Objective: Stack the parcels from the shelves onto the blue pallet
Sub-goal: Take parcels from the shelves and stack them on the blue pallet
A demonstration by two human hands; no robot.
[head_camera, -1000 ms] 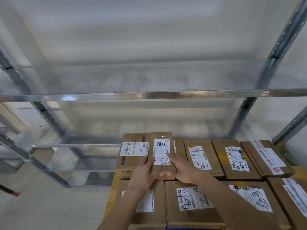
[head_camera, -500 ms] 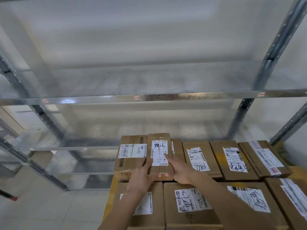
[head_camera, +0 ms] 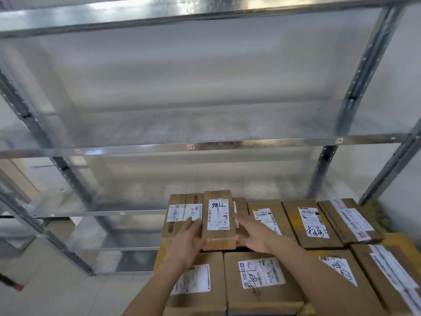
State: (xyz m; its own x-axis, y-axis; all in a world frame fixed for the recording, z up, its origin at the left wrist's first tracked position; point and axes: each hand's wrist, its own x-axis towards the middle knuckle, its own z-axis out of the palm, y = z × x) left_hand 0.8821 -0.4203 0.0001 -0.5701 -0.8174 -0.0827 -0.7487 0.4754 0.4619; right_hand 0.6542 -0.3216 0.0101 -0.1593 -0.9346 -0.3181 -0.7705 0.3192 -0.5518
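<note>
1. Parcel "98LL" (head_camera: pixel 218 218) is set on the stacked parcels (head_camera: pixel 262 277) near the stack's far-left corner, long axis pointing away
2. It is flanked by left hand (head_camera: pixel 185 241) and right hand (head_camera: pixel 254 233), fingers straight against its sides

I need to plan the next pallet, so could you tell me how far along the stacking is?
Mostly done, it seems: the metal shelves in view hold no parcels, and many labelled parcels sit packed in rows. In hand: the left hand and right hand flank the narrow parcel atop the stack. What remains elsewhere is out of view.
</note>
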